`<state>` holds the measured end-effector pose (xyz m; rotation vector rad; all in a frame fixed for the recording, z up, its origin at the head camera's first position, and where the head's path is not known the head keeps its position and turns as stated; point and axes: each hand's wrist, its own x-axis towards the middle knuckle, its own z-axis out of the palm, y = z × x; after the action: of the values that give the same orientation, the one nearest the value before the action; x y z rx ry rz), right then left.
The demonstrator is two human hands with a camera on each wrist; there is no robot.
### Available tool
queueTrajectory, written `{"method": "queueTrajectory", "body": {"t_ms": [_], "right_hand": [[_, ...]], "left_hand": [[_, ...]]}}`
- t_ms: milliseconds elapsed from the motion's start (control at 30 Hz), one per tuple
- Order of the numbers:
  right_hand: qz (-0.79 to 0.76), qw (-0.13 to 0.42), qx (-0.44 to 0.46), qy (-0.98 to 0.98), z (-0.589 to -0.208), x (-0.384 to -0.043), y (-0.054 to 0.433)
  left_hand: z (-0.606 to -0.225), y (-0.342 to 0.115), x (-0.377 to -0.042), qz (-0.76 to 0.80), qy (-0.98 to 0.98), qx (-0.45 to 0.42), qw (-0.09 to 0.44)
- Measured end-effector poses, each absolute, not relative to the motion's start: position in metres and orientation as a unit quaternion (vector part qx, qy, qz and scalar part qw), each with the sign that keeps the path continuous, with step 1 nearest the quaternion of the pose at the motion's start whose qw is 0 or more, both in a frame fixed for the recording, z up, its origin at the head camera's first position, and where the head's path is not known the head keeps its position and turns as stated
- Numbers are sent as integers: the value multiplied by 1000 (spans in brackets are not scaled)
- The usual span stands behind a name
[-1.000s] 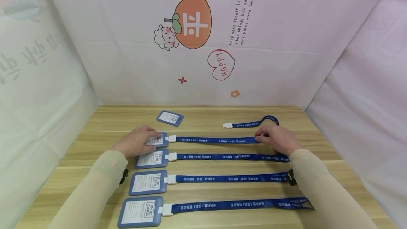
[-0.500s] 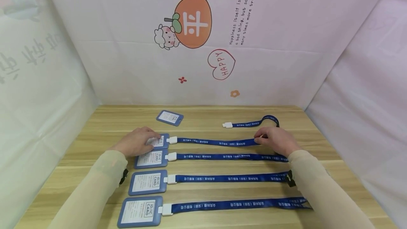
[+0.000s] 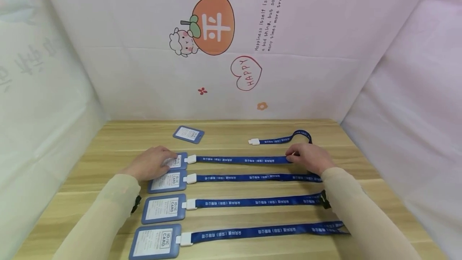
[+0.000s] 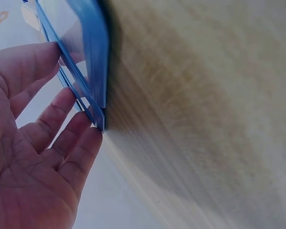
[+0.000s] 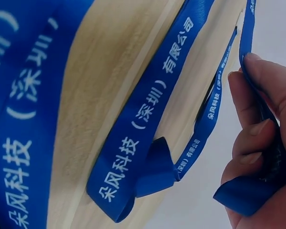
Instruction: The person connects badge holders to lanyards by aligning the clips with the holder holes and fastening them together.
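In the head view my left hand (image 3: 149, 164) holds a blue ID badge holder (image 3: 180, 161) by its edges, flat on the wooden table. The left wrist view shows the thumb on one edge and the fingertips on the opposite one. A blue lanyard (image 3: 245, 159) with white print runs right from the holder's white clip (image 3: 191, 159). My right hand (image 3: 312, 158) pinches this lanyard near its far end; in the right wrist view a fold of the strap (image 5: 248, 193) hangs past the curled fingers. Part of the holder is hidden under the left hand.
Nearer me lie three more badge holders (image 3: 157, 242) with lanyards (image 3: 252, 232) stretched right in parallel rows. Behind the hands are a loose badge holder (image 3: 189, 134) and a loose lanyard (image 3: 276, 140) with its end curled. White printed cloth (image 3: 306, 83) walls the back and sides.
The strap between my hands sagged slightly half a second ago and is straighter now. Both hands keep their holds. The head view has shifted a little.
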<state>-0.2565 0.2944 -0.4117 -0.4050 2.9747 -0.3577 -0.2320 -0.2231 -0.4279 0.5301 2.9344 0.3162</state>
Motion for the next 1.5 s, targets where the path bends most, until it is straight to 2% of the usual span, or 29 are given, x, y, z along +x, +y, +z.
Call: {"method": "queueTrajectory", "body": {"t_ms": [800,1500], "right_hand": [[-48,84,-115,989,-424,-259,305],[-49,49,-95,993,-431,-261,331]], "left_hand": [[-428,-222,-229,111,977,170,70],[-422,-218,-224,110,976,168,82]]}}
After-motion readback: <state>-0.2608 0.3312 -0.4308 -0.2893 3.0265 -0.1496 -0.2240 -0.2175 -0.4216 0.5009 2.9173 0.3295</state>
